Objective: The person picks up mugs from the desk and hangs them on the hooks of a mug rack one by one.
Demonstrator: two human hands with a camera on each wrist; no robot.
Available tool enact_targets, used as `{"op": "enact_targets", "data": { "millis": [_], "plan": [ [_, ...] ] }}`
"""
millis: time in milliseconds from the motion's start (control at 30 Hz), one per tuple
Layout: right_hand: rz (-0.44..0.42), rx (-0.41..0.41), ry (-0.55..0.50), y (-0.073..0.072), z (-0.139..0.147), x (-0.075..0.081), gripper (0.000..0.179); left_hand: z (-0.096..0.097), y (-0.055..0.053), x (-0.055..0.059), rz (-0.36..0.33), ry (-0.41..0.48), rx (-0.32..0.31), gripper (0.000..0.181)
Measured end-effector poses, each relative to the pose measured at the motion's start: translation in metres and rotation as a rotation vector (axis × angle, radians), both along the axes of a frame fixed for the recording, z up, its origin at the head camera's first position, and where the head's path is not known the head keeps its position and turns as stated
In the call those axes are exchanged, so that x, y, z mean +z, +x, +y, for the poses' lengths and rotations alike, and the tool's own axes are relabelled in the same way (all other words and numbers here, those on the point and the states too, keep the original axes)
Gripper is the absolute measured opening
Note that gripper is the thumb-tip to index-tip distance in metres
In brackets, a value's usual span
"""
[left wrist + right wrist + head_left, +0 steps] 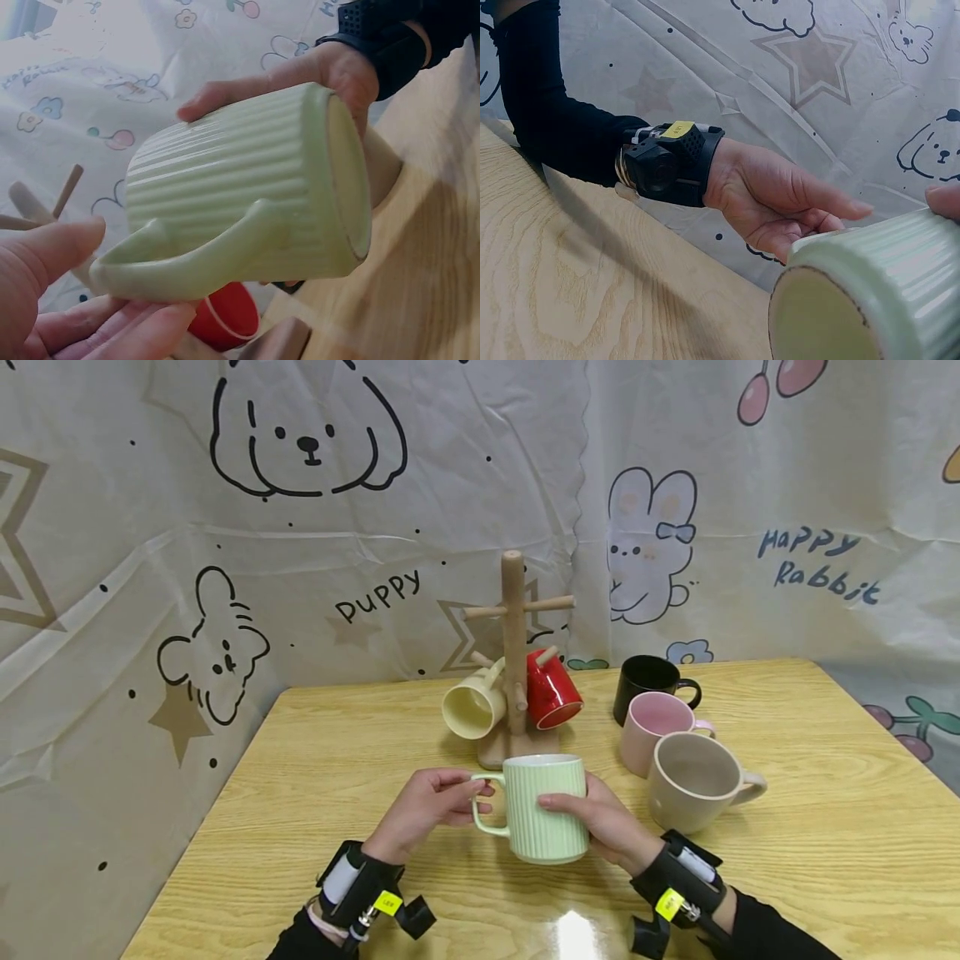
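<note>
1. Above the table [315, 760], in front of the stand [513, 652], the green mug [547, 818] is held in the air with its mouth up. All clock hours below are counted from this mug, as the head view shows it.
2. At 9 o'clock, the left hand [435, 806] holds the handle [491, 830]. Its thumb and fingers are narrow around it, in a light hold.
3. At 3 o'clock, the right hand [611, 827] grips the body of the same mug. Its thumb lies across the ribbed front; most of its other fingers are hidden behind.
4. At 11 o'clock, the cream mug [472, 710] hangs from the stand, with its mouth turned towards the camera.
5. At 12 o'clock, the red mug [555, 693] hangs tilted on the other side of the post.
6. Between 1 and 3 o'clock, three mugs are upright on the table: the black mug [630, 689] farthest, then the pink mug [645, 735], then the beige mug [686, 793]. Whether they touch, I cannot tell.
7. Behind the table hangs a printed cloth [480, 502], with "Puppy" at 11 o'clock and "Happy Rabbit" at 2 o'clock.
</note>
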State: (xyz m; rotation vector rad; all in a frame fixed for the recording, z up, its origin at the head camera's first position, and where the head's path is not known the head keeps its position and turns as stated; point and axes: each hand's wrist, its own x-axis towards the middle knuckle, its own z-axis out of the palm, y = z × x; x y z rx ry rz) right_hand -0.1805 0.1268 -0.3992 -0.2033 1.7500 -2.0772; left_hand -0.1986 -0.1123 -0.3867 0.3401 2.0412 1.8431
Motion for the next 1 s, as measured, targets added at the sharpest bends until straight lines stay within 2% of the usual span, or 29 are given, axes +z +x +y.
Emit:
{"op": "enact_targets", "data": {
  "millis": [167,433,633,767,867,1000],
  "plan": [
    [0.027,-0.025,-0.005,-0.001,0.0,0.003,0.069,-0.008,-0.003,0.002,-0.015,0.016,0.011,0.045],
    [0.007,-0.121,-0.026,0.0,-0.001,0.006,0.066,-0.011,-0.007,0.001,-0.027,0.035,0.01,0.049],
    [0.087,-0.273,-0.155,0.004,-0.009,-0.006,0.059,-0.009,-0.009,-0.003,-0.026,0.01,-0.058,0.048],
    [0.163,-0.359,-0.239,0.004,-0.014,-0.013,0.049,-0.008,-0.008,-0.006,-0.032,-0.007,-0.088,0.046],
    [0.211,-0.406,-0.288,0.0,-0.017,-0.015,0.04,-0.008,-0.008,-0.006,-0.024,-0.005,-0.093,0.044],
    [0.254,-0.456,-0.338,-0.008,-0.021,-0.013,0.037,-0.009,-0.008,-0.006,-0.013,-0.001,-0.092,0.044]
  ]
}}
